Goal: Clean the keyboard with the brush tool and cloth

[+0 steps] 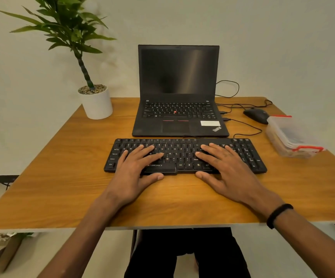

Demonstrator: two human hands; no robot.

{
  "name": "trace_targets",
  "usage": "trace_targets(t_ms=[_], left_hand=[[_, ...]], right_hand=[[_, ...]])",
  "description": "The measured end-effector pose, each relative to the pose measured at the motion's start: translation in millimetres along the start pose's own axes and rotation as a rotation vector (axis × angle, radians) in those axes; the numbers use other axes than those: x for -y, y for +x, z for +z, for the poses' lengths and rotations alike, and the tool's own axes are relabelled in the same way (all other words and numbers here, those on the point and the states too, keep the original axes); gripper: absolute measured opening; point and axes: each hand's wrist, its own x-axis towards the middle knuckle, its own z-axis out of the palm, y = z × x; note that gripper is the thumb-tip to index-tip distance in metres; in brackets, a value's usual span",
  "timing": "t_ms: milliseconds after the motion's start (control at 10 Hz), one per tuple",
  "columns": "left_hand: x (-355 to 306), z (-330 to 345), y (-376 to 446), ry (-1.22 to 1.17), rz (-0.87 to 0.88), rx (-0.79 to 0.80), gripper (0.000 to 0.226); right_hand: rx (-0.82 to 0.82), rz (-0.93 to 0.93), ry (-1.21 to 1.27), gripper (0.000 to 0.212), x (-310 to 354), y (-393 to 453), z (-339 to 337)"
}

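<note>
A black external keyboard [184, 151] lies flat on the wooden table, in front of the laptop. My left hand [137, 169] rests palm down on its left half, fingers spread over the keys, thumb at the front edge. My right hand [225, 167] lies the same way on the right half, a black band on its wrist. Neither hand holds anything. No brush or cloth is plainly visible; a clear plastic box [292, 135] with red clips at the right holds items I cannot make out.
An open black laptop [178, 93] with a dark screen stands behind the keyboard. A black mouse [257, 115] and cables lie at the back right. A potted plant in a white pot [97, 103] stands at the back left. The table's [62, 177] front edge is near my forearms.
</note>
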Motion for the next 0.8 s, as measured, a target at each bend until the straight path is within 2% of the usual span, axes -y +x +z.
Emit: trace_targets(t_ms=[500, 700, 800], left_hand=[[-1, 6, 6, 0.124, -0.008, -0.017, 0.071], [-44, 22, -22, 0.362, -0.154, 0.035, 0.074], [-68, 29, -36, 0.333, -0.190, 0.055, 0.071]], right_hand=[[-0.010, 0.007, -0.009, 0.071, -5, 11, 1], [-0.101, -0.019, -0.020, 0.092, 3, 0, 0], [-0.121, -0.083, -0.025, 0.090, 22, -13, 1]])
